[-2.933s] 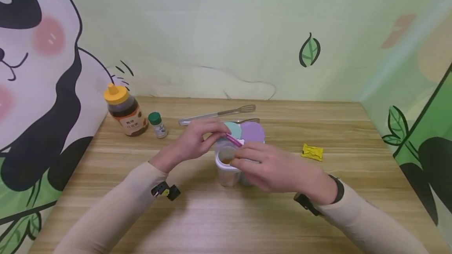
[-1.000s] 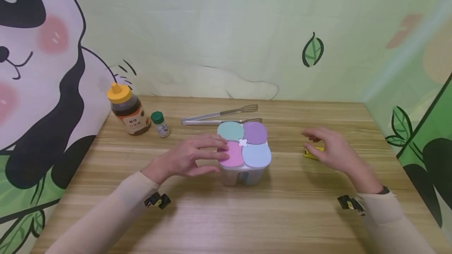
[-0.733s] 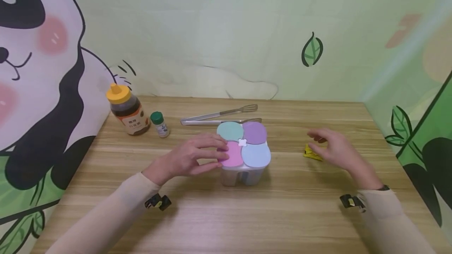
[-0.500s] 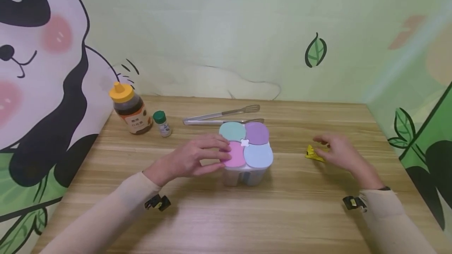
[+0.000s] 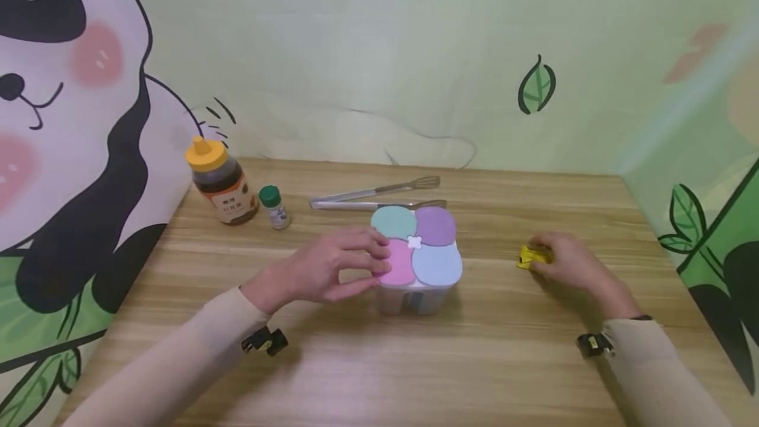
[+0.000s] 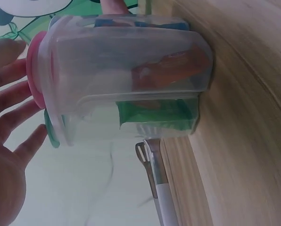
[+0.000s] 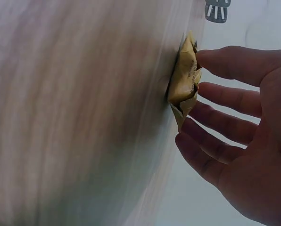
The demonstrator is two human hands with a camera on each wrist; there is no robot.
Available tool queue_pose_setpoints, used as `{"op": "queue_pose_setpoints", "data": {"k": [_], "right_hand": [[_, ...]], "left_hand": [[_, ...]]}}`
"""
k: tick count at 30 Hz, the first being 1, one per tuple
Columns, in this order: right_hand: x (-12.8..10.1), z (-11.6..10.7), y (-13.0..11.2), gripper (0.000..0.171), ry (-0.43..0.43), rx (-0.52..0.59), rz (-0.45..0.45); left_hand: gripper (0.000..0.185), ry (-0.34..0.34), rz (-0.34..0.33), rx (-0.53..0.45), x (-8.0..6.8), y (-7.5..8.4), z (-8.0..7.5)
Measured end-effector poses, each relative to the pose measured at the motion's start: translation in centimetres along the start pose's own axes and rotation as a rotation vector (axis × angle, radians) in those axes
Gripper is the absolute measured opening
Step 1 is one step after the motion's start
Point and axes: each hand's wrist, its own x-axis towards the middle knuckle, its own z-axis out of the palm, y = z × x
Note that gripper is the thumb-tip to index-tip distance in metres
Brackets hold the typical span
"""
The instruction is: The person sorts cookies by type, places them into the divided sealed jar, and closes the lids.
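Note:
A clear four-compartment container (image 5: 409,298) with teal, purple, pink and blue lids stands mid-table. My left hand (image 5: 370,269) rests against its left side, fingers lying loosely on the pink lid (image 5: 400,267). In the left wrist view the container (image 6: 131,94) fills the frame, with my left hand's fingers (image 6: 11,117) spread at the lid end. To the right, my right hand (image 5: 542,256) has its thumb and curled fingers pinching a small yellow packet (image 5: 526,257) that lies on the table. The right wrist view shows that packet (image 7: 185,89) between thumb and fingers (image 7: 225,96).
Metal tongs (image 5: 373,193) lie just behind the container. A honey bottle (image 5: 218,183) with a yellow cap and a small green-capped bottle (image 5: 275,207) stand at the back left. Painted walls close in the wooden table (image 5: 379,361) on three sides.
The pink lid, open 2.9 s ago, is now shut. My right hand left the container, moved right and came down onto the yellow packet. The left hand stayed at the container.

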Motion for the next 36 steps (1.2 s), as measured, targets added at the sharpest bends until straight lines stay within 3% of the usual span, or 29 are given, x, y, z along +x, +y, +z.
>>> {"op": "queue_pose_setpoints", "data": {"k": [10, 14, 17, 22, 27, 36], "right_hand": [[-0.1, 0.5, -0.1, 0.040, -0.001, -0.038, 0.006], [-0.2, 0.5, 0.0, 0.038, -0.002, -0.049, 0.015], [-0.3, 0.5, 0.1, 0.037, 0.007, -0.059, 0.013], [-0.4, 0.5, 0.0, 0.038, 0.013, -0.065, 0.010], [-0.5, 0.6, -0.1, 0.038, 0.007, -0.055, 0.021], [-0.5, 0.7, -0.3, 0.038, 0.002, -0.062, 0.033]], "left_hand": [[0.012, 0.063, -0.012, -0.076, 0.7, -0.9, 0.1], [0.014, 0.110, -0.006, -0.064, 1.5, -1.3, 0.1], [0.014, 0.122, -0.041, -0.030, 2.3, -1.7, 0.2], [0.011, 0.084, -0.170, 0.016, 3.4, -2.1, 0.1], [0.020, -0.002, -0.287, 0.039, 4.5, -2.4, 0.2], [0.036, -0.174, -0.366, 0.087, 7.2, -3.0, 0.6]]}}
